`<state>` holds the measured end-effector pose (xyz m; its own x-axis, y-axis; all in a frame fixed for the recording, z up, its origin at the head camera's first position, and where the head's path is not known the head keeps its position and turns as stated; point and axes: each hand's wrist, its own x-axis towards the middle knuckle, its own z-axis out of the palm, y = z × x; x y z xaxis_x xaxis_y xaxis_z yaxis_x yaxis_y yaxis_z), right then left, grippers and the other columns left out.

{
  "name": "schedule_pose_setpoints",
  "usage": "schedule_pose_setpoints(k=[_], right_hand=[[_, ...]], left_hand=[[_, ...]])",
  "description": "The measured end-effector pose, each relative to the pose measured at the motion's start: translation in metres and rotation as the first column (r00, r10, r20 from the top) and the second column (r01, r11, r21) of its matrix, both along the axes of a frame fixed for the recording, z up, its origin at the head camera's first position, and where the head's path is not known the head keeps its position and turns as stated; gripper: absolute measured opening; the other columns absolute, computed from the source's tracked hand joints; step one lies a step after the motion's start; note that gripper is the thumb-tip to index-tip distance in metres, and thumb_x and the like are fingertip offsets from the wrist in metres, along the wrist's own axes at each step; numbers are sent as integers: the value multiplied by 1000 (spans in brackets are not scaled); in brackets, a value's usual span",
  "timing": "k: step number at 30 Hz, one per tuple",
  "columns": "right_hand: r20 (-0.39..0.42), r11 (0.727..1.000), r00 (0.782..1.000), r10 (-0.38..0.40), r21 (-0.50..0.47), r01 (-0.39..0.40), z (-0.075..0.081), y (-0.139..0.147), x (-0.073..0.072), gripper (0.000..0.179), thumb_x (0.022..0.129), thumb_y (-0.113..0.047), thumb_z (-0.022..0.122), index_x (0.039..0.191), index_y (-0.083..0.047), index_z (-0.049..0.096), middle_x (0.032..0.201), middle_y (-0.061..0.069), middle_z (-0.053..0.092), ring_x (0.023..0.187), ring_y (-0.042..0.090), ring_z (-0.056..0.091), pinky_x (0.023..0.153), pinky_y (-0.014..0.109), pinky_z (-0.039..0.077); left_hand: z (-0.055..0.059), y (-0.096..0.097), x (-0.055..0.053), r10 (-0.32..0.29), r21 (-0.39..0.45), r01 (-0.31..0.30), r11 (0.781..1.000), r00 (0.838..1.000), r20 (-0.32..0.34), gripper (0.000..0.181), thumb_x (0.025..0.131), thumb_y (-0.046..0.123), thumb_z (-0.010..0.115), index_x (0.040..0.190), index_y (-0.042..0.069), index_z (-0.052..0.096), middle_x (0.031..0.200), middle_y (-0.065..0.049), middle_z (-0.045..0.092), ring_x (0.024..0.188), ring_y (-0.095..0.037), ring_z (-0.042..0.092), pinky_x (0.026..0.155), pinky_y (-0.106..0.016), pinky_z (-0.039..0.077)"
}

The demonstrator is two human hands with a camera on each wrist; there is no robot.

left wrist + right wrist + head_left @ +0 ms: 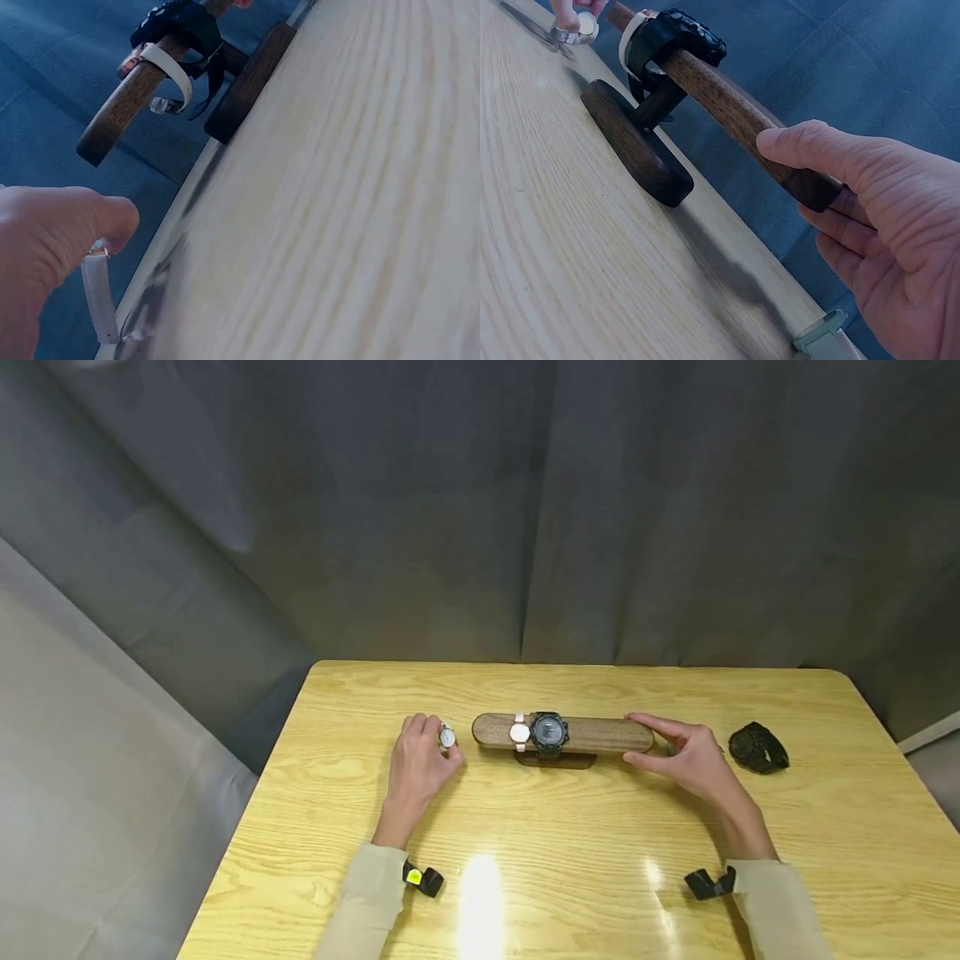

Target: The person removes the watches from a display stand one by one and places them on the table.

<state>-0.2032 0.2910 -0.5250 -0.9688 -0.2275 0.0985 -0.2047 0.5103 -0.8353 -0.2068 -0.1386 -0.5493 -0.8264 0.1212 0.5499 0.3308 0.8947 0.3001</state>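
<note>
At the left, my left hand (415, 760) pinches a small watch (447, 737) with a round white dial. Its pale strap (99, 296) hangs below the thumb in the left wrist view. My right hand (693, 760) grips the right end of a wooden watch stand (603, 735), with the thumb on the near side of the bar and fingers on the far side. Around the bar, left of its middle, sit a white-strapped watch (519, 733) and, beside it, a chunky black watch (550, 732). The left end of the bar is bare, close to my left hand.
Right of my right hand, another black watch (757, 748) lies on the wooden table (570, 843). A pale green watch (823, 330) lies under my right hand, mostly hidden in the head view. Behind the table's far edge hangs a grey curtain (420, 527).
</note>
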Motion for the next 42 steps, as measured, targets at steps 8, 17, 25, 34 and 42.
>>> schedule_pose_setpoints(k=[8,17,25,34,42], right_hand=[[-2,1000,1000,-6,15,6,1,-1,1,60,89,-30,87,144,-21,65,147,12,61,142,36,50,108,57,48],[-4,1000,1000,-14,-5,14,0,-1,2,59,88,-29,87,143,-23,67,146,9,62,141,33,51,100,19,52],[0,1000,1000,-15,-11,15,0,-1,1,59,88,-30,87,143,-25,66,146,7,63,142,31,50,101,16,50],[8,1000,1000,-15,0,15,-1,-2,1,59,88,-31,87,143,-25,66,146,5,63,143,29,50,111,48,49],[-1,1000,1000,-13,-22,13,0,-2,2,58,88,-28,87,142,-24,67,145,8,63,140,30,52,97,17,53]], left_hand=[[0,-2,-1,-10,7,11,1000,999,-41,25,71,8,84,90,-1,71,84,-10,65,79,-24,61,69,-32,61],[-1,-1,-2,-9,-17,8,1000,999,-44,23,69,8,84,86,2,69,82,-9,64,76,-25,59,66,-32,58],[-2,-1,-1,-11,-51,10,999,1000,-24,22,71,6,84,87,2,69,83,-9,65,78,-25,60,68,-33,58],[-3,-5,1,12,-73,-11,997,1000,10,16,71,1,80,84,2,70,80,-9,63,76,-26,59,66,-34,58],[-2,-8,0,32,-59,-27,998,995,98,14,77,-2,78,89,0,72,84,-11,67,80,-28,63,67,-35,60]])
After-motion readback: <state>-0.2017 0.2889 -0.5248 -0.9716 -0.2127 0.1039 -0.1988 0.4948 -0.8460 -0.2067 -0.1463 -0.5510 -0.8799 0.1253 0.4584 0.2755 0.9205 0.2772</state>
